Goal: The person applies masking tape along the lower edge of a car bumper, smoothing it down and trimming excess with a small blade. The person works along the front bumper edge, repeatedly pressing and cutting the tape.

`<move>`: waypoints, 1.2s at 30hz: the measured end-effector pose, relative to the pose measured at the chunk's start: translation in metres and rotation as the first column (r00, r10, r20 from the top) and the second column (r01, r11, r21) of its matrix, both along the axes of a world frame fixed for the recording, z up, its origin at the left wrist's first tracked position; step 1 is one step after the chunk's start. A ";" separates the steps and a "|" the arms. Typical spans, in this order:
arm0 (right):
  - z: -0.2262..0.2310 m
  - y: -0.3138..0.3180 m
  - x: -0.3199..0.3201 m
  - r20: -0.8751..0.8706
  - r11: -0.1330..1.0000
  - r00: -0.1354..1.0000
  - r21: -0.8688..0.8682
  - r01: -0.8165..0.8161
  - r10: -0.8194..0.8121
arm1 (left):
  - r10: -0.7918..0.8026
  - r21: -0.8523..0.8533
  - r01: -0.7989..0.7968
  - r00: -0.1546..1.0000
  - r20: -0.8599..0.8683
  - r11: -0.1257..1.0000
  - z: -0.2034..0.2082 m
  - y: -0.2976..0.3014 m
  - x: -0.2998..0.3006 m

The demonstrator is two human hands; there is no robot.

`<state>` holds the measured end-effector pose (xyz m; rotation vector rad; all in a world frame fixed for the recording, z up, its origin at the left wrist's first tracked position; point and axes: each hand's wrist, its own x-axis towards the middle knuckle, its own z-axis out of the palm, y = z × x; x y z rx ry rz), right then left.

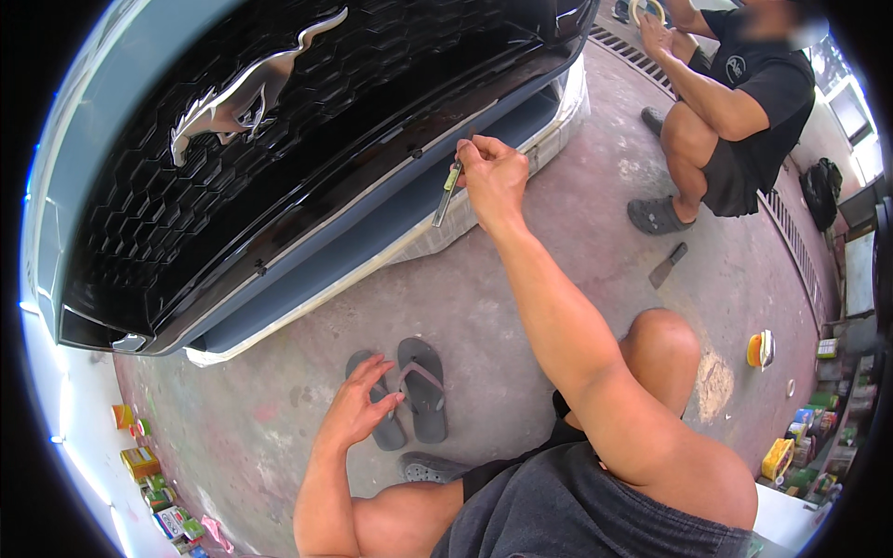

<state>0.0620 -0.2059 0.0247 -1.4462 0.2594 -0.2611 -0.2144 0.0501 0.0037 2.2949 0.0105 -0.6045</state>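
My right grip (pixel 495 177) pinches a slim silver-yellow metal cutter (pixel 446 193); my left grip (pixel 358 405) is empty. Pale sheeting (pixel 419 245) already edges the grey bumper recess (pixel 344 249); what remains is unclear.

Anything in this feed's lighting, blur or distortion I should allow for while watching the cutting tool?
Head view: the slim tool and right hand look fairly clear; head view: the window is washed out; head view: a blurred patch covers the co-worker's head; head view: fisheye bends straight edges near the black rim.
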 end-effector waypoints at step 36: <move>0.024 0.018 0.011 -0.137 0.999 0.991 0.036 -0.006 0.011 | -0.014 -0.004 0.014 1.000 -0.014 1.000 -0.005 0.002 0.001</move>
